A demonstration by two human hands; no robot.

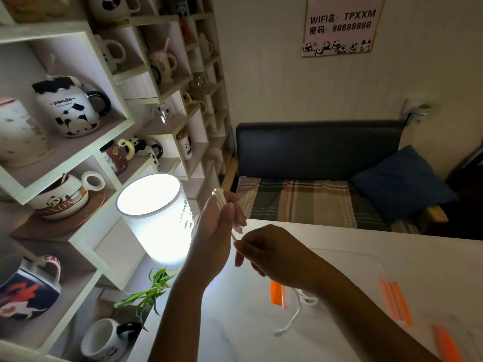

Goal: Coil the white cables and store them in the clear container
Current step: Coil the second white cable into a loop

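My left hand (218, 226) is raised above the table's far edge and grips a folded bundle of white cable (220, 198) whose loops stick out above the fingers. My right hand (264, 250) pinches the loose end of that same cable just below the left hand. A second white cable (288, 323) trails out of the clear container (376, 265) onto the white table (235, 322), its plug lying on the tabletop. The container has orange clips (275, 292) and is partly hidden by my right forearm.
A lit cylindrical lamp (154, 212) stands at the table's left edge, close to my left hand. A small green plant (149, 293) sits below it. Shelves of panda mugs (70, 108) fill the left. A dark sofa (313, 158) with a blue cushion lies beyond the table.
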